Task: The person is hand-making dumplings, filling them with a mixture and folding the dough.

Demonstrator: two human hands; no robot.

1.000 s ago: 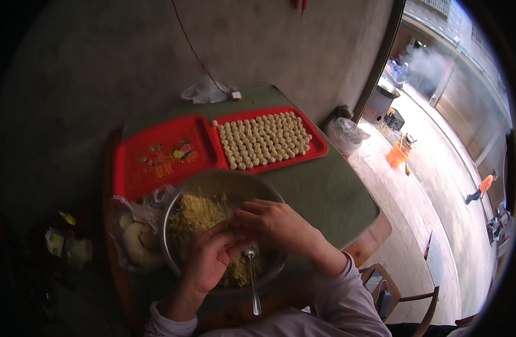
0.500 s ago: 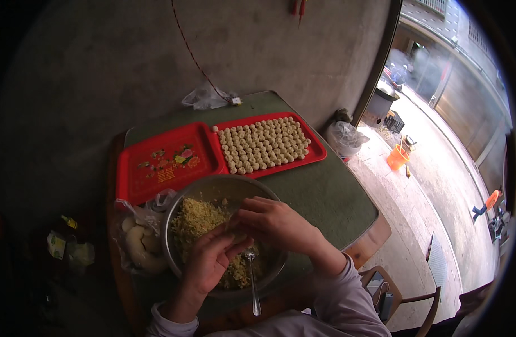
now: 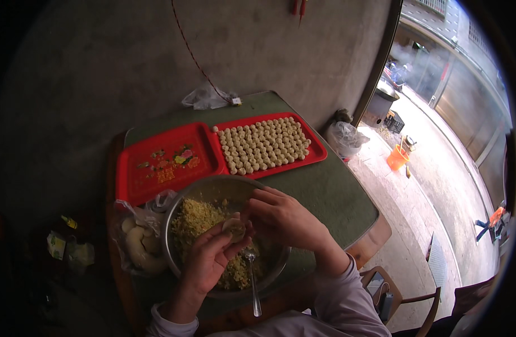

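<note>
Above the steel bowl [image 3: 167, 241], my left hand [image 3: 208, 258] holds a small round piece of dough [image 3: 234, 229] between its thumb and fingers. My right hand [image 3: 283, 218] is close beside it, fingers bent and drawn together. Its fingertips are partly hidden, so I cannot tell if they pinch the dough's edge. Yellowish chopped filling [image 3: 195, 220] lies in the bowl under my hands. A metal spoon [image 3: 254, 292] rests in the filling, its handle over the near rim. Behind the bowl, a red tray [image 3: 318, 153] carries rows of small round dumplings [image 3: 263, 143].
A second red tray [image 3: 135, 188], flower-patterned, lies at the left. Beside the bowl sits a clear bag [image 3: 143, 244] of pale dough. A crumpled bag [image 3: 204, 98] lies near the wall with a hanging cord. A wooden chair [image 3: 390, 292] stands at the right, an orange bucket [image 3: 397, 158] outside.
My right hand has shifted slightly up and right, leaving the dough piece in my left hand in plainer view. My left hand has barely moved.
</note>
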